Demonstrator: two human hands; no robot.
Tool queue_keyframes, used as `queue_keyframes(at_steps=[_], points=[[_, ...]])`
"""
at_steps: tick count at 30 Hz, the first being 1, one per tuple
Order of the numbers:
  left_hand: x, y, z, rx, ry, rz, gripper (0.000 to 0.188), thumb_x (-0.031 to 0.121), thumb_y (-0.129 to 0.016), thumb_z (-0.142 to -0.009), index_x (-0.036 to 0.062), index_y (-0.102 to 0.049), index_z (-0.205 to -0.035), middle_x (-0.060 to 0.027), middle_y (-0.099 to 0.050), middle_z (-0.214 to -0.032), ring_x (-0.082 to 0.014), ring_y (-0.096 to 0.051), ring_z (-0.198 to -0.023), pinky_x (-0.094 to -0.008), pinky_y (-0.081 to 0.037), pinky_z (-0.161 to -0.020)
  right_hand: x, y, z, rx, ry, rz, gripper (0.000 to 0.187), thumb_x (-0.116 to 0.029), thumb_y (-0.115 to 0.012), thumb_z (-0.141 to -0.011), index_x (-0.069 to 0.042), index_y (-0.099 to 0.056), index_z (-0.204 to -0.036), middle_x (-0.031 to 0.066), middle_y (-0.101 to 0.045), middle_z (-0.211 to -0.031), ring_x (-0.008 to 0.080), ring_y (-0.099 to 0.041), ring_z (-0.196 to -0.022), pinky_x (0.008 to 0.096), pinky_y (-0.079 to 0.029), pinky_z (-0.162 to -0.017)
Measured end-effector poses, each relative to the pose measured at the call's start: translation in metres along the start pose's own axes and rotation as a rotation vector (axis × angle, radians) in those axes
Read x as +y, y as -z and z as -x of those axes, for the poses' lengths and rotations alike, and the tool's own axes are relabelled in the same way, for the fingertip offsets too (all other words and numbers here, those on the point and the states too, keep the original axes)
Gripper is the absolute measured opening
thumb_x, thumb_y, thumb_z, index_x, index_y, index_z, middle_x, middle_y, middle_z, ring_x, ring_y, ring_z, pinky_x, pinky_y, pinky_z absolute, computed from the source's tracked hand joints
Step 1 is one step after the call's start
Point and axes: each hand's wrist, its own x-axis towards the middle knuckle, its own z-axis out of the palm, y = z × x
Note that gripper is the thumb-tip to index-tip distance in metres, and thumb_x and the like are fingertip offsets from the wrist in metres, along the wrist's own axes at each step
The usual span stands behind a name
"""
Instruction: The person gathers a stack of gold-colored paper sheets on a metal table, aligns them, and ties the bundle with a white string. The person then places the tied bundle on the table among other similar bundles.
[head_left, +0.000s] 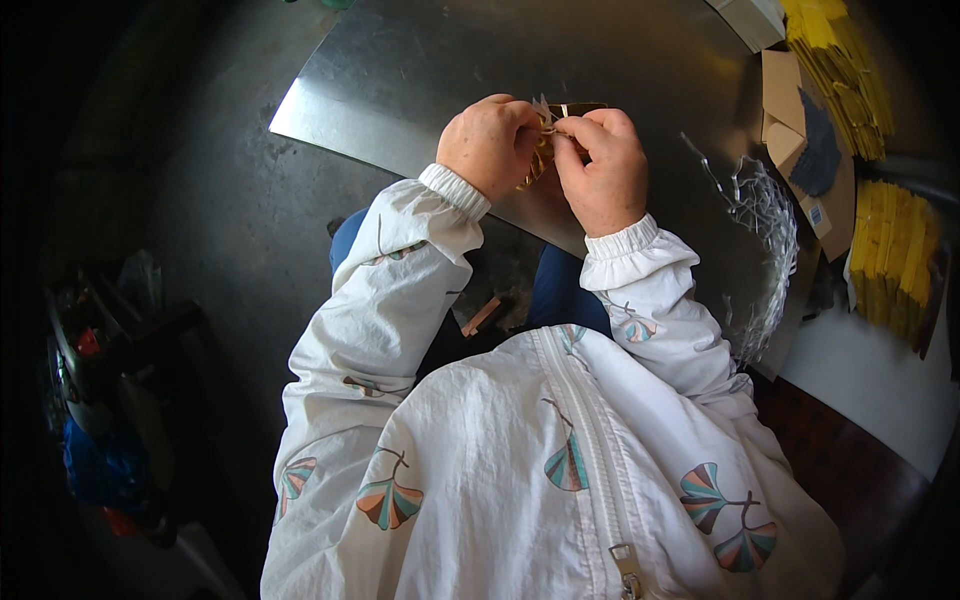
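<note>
My left hand [485,148] and my right hand [605,172] meet over the near edge of the metal tabletop [430,75]. Both are closed in a pinch, fingertips almost touching. Between them is a small shiny gold-coloured piece [540,162], partly covered by the fingers. A pale, thin tip sticks up from the pinch, and a dark, flat part with a light band shows just behind my right fingers. The exact kind of this piece cannot be made out. White elasticated cuffs end at both wrists.
A tangle of clear plastic strips [765,235] lies on the tabletop to the right. Beyond it are an open cardboard box [783,90] with a dark blue-grey cloth [818,145], and stacks of yellow packets [890,255]. Cluttered dark shelving [150,330] stands at the lower left.
</note>
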Motion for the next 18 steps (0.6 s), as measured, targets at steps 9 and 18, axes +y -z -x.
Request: queue_keyframes(at_steps=[9, 18], points=[[0.002, 0.003, -0.001, -0.023, -0.001, 0.009, 0.007, 0.005, -0.061, -0.074, 0.0035, -0.066, -0.079, -0.0108, -0.061, -0.077, -0.0310, -0.061, -0.072, -0.0377, -0.050, -0.063, 0.017, -0.008, -0.005, 0.025, 0.294, 0.052, 0.018, 0.001, -0.067, -0.069, -0.009, -0.069, -0.085, 0.0034, -0.064, -0.083, 0.0226, -0.063, -0.078, 0.0353, -0.050, -0.069], [0.000, 0.002, 0.000, -0.020, -0.030, 0.022, 0.008, 0.003, -0.061, -0.074, 0.0022, -0.065, -0.080, -0.0113, -0.061, -0.077, -0.0304, -0.061, -0.071, -0.0362, -0.049, -0.062, 0.026, -0.018, -0.005, 0.014, 0.231, 0.021, 0.018, -0.001, -0.066, -0.071, -0.010, -0.070, -0.086, 0.0018, -0.065, -0.086, 0.0217, -0.062, -0.082, 0.0364, -0.044, -0.079]])
